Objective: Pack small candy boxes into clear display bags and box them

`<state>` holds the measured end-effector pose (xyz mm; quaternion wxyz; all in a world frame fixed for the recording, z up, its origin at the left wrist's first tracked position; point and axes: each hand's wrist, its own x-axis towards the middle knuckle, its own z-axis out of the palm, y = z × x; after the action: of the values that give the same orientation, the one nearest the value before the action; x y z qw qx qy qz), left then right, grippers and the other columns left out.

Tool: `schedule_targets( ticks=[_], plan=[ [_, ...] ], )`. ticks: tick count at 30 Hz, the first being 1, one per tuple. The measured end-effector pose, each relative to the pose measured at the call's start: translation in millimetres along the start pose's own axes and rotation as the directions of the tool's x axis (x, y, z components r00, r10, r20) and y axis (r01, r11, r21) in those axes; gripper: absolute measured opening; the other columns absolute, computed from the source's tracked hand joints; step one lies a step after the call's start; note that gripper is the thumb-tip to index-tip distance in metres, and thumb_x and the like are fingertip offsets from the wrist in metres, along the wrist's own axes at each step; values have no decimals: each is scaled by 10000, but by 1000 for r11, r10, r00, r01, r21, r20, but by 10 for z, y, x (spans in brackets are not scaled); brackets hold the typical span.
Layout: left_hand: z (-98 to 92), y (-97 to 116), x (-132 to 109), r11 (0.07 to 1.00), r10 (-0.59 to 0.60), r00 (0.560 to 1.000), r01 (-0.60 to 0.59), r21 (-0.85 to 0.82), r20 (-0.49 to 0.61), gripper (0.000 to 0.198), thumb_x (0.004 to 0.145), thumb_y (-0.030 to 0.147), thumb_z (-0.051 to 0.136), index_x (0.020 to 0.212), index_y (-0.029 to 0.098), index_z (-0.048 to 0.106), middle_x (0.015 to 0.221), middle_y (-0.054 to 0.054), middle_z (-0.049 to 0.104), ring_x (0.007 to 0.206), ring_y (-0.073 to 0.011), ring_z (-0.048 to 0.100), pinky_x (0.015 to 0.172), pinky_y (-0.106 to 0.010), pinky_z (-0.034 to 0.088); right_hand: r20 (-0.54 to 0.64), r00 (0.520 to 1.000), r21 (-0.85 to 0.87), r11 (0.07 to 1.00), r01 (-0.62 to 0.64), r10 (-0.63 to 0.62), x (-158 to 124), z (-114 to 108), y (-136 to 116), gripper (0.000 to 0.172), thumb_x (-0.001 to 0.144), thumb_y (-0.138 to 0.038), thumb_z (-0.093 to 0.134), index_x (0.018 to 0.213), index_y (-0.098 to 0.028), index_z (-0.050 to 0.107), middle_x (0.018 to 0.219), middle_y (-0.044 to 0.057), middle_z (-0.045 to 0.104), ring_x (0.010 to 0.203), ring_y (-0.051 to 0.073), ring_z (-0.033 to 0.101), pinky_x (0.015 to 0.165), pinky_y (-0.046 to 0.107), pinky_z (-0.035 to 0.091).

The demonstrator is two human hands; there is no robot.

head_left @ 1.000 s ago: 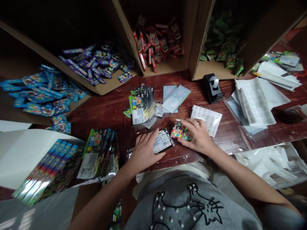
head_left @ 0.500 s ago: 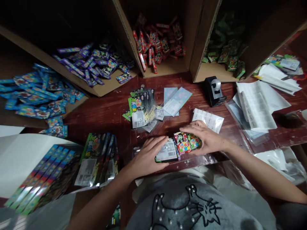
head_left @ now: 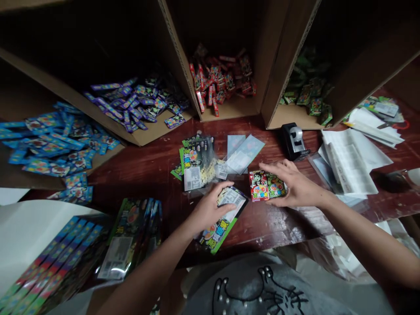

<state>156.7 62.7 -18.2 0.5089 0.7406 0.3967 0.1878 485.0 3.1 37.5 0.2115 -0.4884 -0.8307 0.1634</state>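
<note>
Landmark: tape dispenser [head_left: 293, 140], upright on the wooden table [head_left: 144, 166].
Left hand [head_left: 210, 210]: nearest the body, well left of the dispenser; fingers curled around a bagged green pack [head_left: 220, 221], lifted clear of the table.
Right hand [head_left: 295, 188]: just before the dispenser; fingers spread, cupping two small packets [head_left: 266, 189], red and green, side by side.
Step in hand: judged as gathering packets for bagging.
Next move: likely calls for squaring both packets together.
Far: cardboard boxes [head_left: 226, 111] behind the dispenser hold loose packets.
</note>
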Motion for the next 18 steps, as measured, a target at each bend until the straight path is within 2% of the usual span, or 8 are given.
schedule_targets(
  ticks=[2,4,5,8,11,14,18],
  plan=[
    [6,-49,198,988,-25,999,20,-156,-29,459,855,294,807,1252,234,584,1199,-53,680,1143,-251,686,1028,-410,559,-9,1000,-19,1000,16,-16,94,-50,62,987,922,-648,756,1726,-324,284,1393,146,667,1109,341,594,993,536,480],
    [35,-78,333,954,-80,997,78,-290,3,481,809,309,845,1177,230,545,1075,-12,666,937,-193,688,851,-329,578,-25,999,-51,998,28,-29,204,-135,138,1003,926,-633,754,1741,-321,260,1428,150,653,1142,352,589,1023,558,481],
    [53,-86,370,936,-94,995,101,-338,35,525,790,316,864,1192,233,538,1071,-7,664,900,-178,683,806,-304,570,-29,999,-66,997,41,-43,262,-185,175,1006,928,-625,753,1746,-322,252,1440,148,646,1166,357,581,1038,565,479],
    [84,-96,375,898,-102,984,153,-411,144,592,777,337,893,1255,228,562,1081,-15,688,877,-165,684,779,-280,556,-11,992,-96,987,125,-127,452,-303,253,1008,938,-587,757,1755,-328,226,1488,132,623,1217,354,551,1076,566,472],
    [59,-100,314,878,-138,967,220,-425,214,522,789,384,903,1175,207,599,923,18,669,752,-134,634,709,-255,517,82,979,-115,974,194,-185,673,-291,249,976,951,-499,767,1754,-351,233,1542,108,603,1234,350,528,1109,567,463],
    [5,-96,265,875,-127,972,203,-440,197,502,764,390,931,1102,197,614,840,39,623,713,-118,581,678,-236,479,200,957,-123,964,236,-209,901,-185,182,942,959,-399,769,1747,-386,252,1559,71,601,1281,351,498,1155,567,450],
    [-33,-111,221,869,-110,978,182,-461,180,489,746,390,949,1067,192,637,820,36,618,706,-118,551,665,-233,453,310,910,-50,951,304,-275,1130,-85,98,971,934,-339,793,1744,-386,261,1566,47,605,1309,343,487,1167,550,473]
  ],
)
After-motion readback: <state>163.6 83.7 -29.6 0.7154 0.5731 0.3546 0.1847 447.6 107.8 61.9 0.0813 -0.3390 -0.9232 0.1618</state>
